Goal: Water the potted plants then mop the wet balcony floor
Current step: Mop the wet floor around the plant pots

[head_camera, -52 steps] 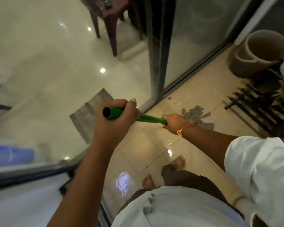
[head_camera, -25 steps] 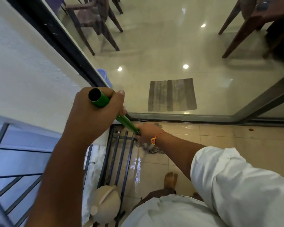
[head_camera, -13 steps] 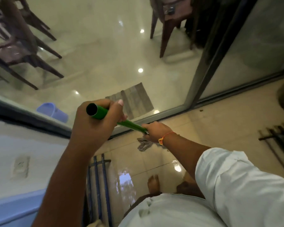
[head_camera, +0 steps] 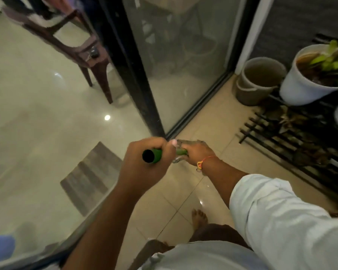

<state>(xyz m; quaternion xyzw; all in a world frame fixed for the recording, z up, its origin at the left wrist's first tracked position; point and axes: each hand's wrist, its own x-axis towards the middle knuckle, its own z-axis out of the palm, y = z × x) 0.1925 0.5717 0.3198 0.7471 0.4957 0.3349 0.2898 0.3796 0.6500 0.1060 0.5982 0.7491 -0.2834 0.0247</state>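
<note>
A green mop handle (head_camera: pixel 156 154) points away from me, its open top end nearest the camera. My left hand (head_camera: pixel 144 168) grips the handle's top. My right hand (head_camera: pixel 196 153), with an orange thread at the wrist, grips the handle lower down. The grey mop head (head_camera: pixel 190 142) is mostly hidden behind my right hand, by the sliding door track. The beige balcony floor tiles (head_camera: pixel 183 201) shine wet near my bare foot (head_camera: pixel 198 217). A white pot with a green plant (head_camera: pixel 308 80) stands at the right on a black slatted stand (head_camera: pixel 289 137).
A grey bucket (head_camera: pixel 260 80) stands in the far corner beside the white pot. The dark sliding door frame (head_camera: pixel 137 75) and glass run along the left of the balcony. Indoors lie a striped mat (head_camera: pixel 90 176) and a wooden chair (head_camera: pixel 72 41).
The view has swung right, bringing the bucket and plant stand into sight. The mop head has moved from the left end of the balcony toward the door frame. Both hands still hold the handle.
</note>
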